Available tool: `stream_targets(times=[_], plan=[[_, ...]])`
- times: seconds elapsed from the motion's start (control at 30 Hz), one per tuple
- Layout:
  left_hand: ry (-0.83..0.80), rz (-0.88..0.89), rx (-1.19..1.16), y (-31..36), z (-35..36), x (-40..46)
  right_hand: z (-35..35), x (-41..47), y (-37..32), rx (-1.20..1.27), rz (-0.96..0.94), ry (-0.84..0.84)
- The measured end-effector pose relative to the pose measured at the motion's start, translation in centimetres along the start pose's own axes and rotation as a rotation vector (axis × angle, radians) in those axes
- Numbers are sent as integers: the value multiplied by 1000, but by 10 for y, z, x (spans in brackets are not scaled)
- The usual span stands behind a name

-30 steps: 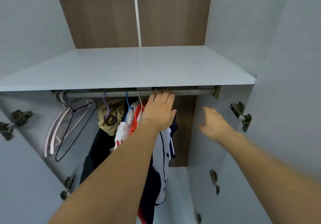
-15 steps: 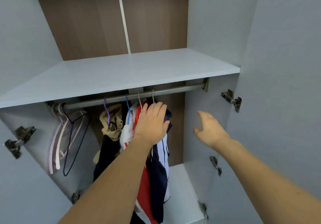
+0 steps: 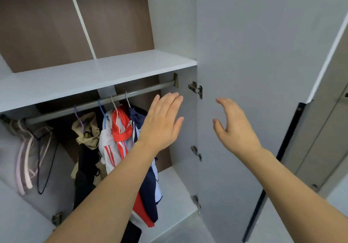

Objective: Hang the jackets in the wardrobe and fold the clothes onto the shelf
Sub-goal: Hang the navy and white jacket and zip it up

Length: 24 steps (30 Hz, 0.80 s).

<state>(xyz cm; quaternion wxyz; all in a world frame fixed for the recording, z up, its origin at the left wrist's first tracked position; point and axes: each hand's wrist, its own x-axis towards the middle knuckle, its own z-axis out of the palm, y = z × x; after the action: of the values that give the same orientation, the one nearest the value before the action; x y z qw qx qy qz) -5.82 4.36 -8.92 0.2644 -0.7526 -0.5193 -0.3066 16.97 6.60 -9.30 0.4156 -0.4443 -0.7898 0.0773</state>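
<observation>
I see both my hands raised in front of an open wardrobe, both empty. My left hand (image 3: pixel 162 124) has straight, spread fingers, held just off the hanging jackets (image 3: pixel 124 139) — they lie at about eight o'clock from it. My right hand (image 3: pixel 233 127) is loosely spread with fingers gently curved, near the inner face of the open right door (image 3: pixel 254 54), at three o'clock from the left hand. The rail (image 3: pixel 105 101) runs long from nine o'clock up toward two o'clock, under the bare white shelf (image 3: pixel 84 77). The jackets hang bunched mid-rail; spare hangers (image 3: pixel 35 156) sit at the far left end. Free rail remains at its right end — I judge the left hand nearer to it. No folded clothes are in view.
</observation>
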Motion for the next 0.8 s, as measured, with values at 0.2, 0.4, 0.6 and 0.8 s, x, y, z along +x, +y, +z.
stream_targets(times=[0.2, 0.4, 0.6, 0.8], plan=[[238, 179, -178, 124, 3, 46, -124, -69, 54, -96, -145, 388], [278, 400, -352, 295, 45, 89, -229, -143, 138, -213, 28, 429], [154, 529, -503, 454, 96, 116, -317, -232, 217, -307, 307, 483], [-7, 663, -644, 595, 164, 139, -395, -316, 304, -421, 566, 586]])
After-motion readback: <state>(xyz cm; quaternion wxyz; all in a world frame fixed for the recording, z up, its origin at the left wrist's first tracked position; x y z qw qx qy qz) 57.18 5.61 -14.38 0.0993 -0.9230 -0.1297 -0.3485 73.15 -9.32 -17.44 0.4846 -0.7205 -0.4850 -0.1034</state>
